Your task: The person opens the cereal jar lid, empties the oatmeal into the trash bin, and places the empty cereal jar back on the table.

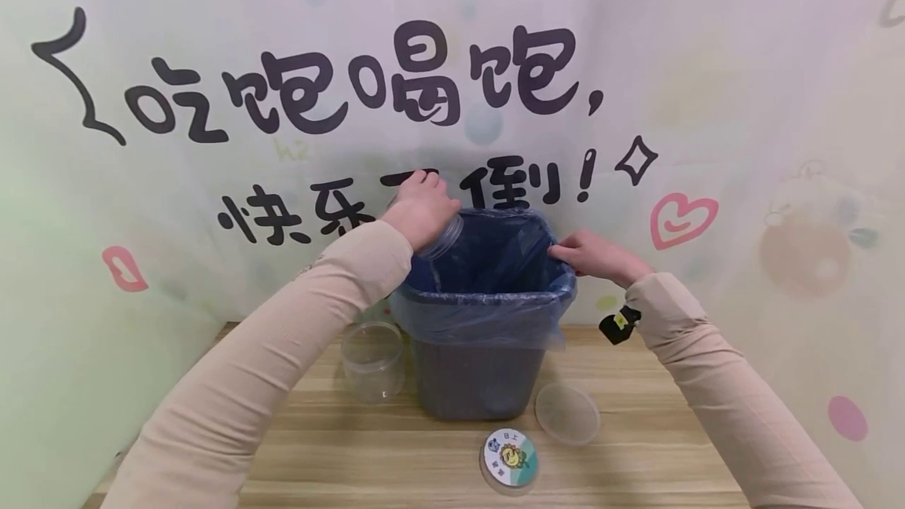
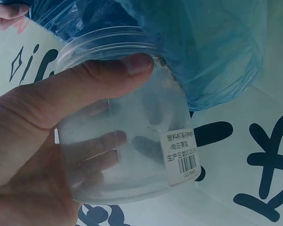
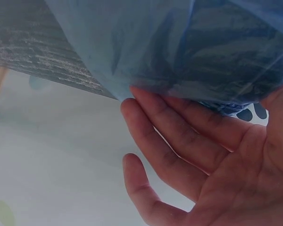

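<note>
A grey trash bin [image 1: 477,383] stands on the table, lined with a blue plastic bag [image 1: 488,322] folded over its rim. My left hand [image 1: 424,206] grips a clear plastic jar [image 1: 447,239] at the bin's left rim, the jar's mouth tilted toward the bin. In the left wrist view this jar [image 2: 141,160] carries a white barcode label, and I see nothing inside but a cloudy wall. At the right rim, my right hand [image 1: 601,258] holds the bin's edge through the bag; in the right wrist view its fingers [image 3: 179,136] lie along the outside, the thumb mostly hidden.
Left of the bin stands a second clear jar [image 1: 373,375]. A round lid [image 1: 511,458] with a sunflower print lies in front, and a translucent disc [image 1: 568,415] lies to its right. Behind the wooden table [image 1: 318,454] hangs a printed cloth [image 1: 742,100].
</note>
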`<move>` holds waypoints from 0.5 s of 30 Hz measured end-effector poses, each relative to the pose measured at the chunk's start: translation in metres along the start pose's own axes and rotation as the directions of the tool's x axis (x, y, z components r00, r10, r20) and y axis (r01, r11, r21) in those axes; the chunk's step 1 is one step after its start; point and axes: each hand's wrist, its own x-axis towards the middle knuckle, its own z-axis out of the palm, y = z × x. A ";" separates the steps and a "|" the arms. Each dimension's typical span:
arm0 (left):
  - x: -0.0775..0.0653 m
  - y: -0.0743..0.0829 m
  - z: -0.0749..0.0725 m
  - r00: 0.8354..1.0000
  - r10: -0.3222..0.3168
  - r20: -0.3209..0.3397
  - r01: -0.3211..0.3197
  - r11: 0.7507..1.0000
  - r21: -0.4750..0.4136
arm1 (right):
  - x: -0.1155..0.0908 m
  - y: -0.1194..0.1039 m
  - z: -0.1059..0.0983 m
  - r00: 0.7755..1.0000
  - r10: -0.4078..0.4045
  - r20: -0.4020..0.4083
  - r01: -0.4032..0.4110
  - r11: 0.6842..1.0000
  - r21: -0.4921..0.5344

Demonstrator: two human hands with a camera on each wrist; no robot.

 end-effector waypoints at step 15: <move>-0.006 -0.010 0.007 0.979 0.018 -0.204 -0.010 0.999 0.038 | 0.002 0.000 0.001 1.000 -0.002 -0.002 0.002 1.000 0.021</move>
